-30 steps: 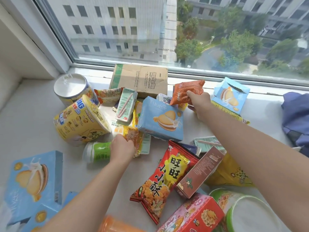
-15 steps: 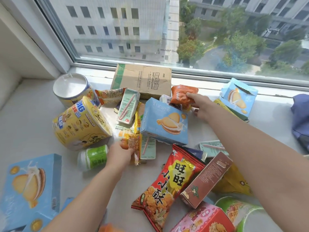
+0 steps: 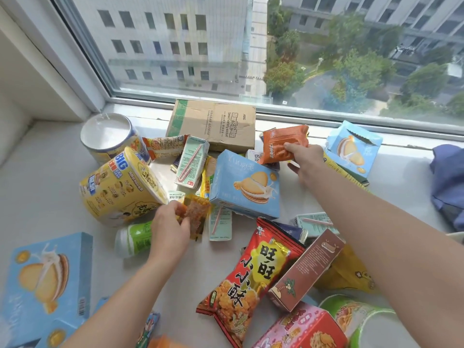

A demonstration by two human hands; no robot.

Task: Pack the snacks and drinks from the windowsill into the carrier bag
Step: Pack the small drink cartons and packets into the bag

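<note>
Snacks strewn across the windowsill (image 3: 45, 177), none visibly packed; carrier bag not in view, unless the blue-purple cloth (image 3: 449, 182) at the right edge, which cannot be told.

Upper right of centre, right hand (image 3: 305, 159): fingers clamped on an orange packet (image 3: 281, 141), held clear of the heap, just above the far corner of the blue biscuit box (image 3: 246, 184) and in front of the cardboard box (image 3: 216, 124). Half a second back, same packet lower, close to the pile; now raised again, grip unchanged.

Centre left, left hand (image 3: 170, 229): fingers pinched round a small amber packet (image 3: 197, 214), tilted and lifted off the sill, between the yellow tub (image 3: 120, 184) and the blue biscuit box, just beside the green bottle (image 3: 133, 237). A second ago, hand lying over that packet down among the cartons; since then, plucked up.

Judged from this: one item secured in each hand, both free of the pile and ready for the trip to the bag. Early days still, with the tub, boxes, milk carton (image 3: 192, 162), red crisp bag (image 3: 253, 277) and bottle all left on the sill. Next, likely a pull back out of the clutter with both packets. Possible snag: a forearm brushing the red crisp bag or nudging the tipped tub on the way out.
</note>
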